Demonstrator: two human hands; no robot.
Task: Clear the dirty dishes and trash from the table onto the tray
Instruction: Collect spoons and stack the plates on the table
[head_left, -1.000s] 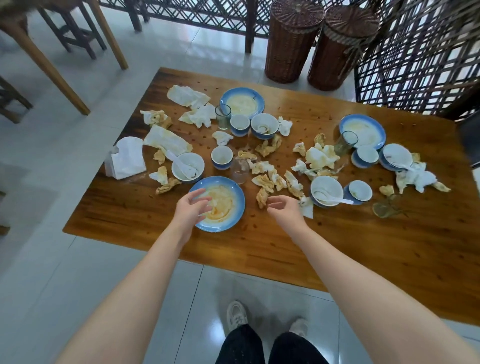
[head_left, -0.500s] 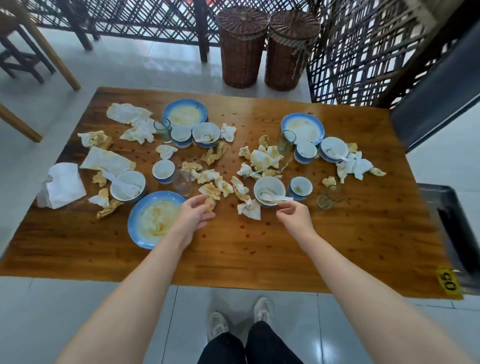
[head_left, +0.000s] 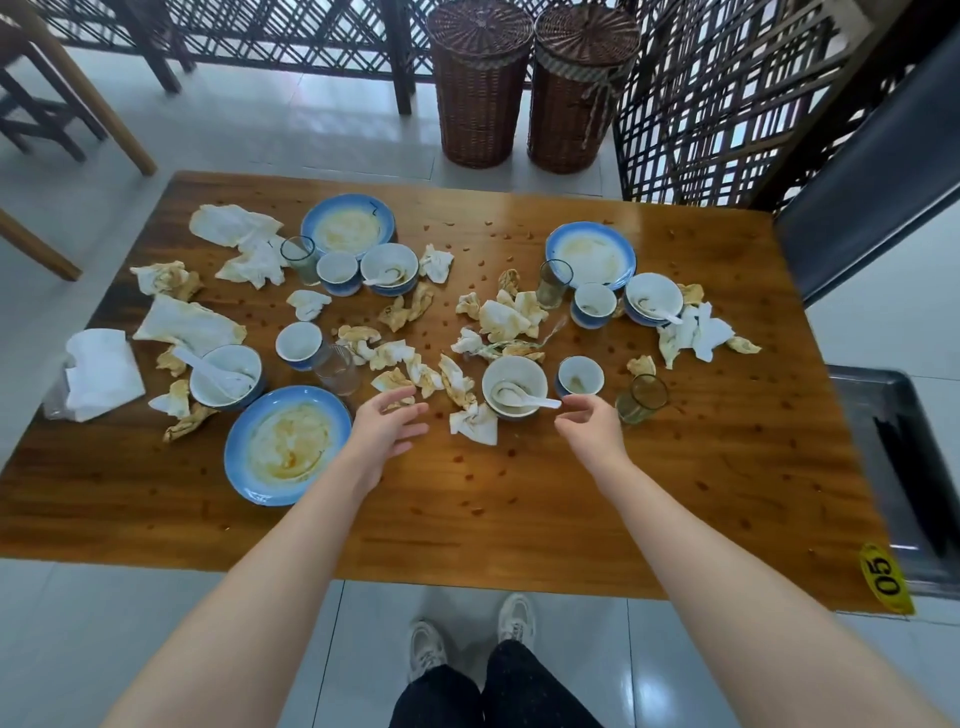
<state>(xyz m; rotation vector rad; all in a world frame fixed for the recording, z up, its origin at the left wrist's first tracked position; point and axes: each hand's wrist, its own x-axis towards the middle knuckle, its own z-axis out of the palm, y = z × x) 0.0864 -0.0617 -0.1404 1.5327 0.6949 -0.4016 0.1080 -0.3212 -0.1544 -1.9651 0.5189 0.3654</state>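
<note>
The wooden table carries dirty blue-rimmed plates, bowls, cups, glasses and stained crumpled napkins. My left hand hovers with loose fingers just right of the nearest dirty plate, holding nothing. My right hand hovers, fingers relaxed, by the handle of a white spoon lying in a white bowl. A crumpled napkin lies between my hands. A small cup and a glass stand right of the bowl. A dark metal tray sits beyond the table's right edge.
Two wicker baskets stand behind the table by a lattice screen. A dark chair back is at the right. A tissue pack lies at the table's left edge. A yellow "05" tag marks the near right corner.
The view shifted right along the table, bringing the tray into sight. My left hand left the near plate's rim and moved right; my right hand moved right towards the bowl with the spoon.
</note>
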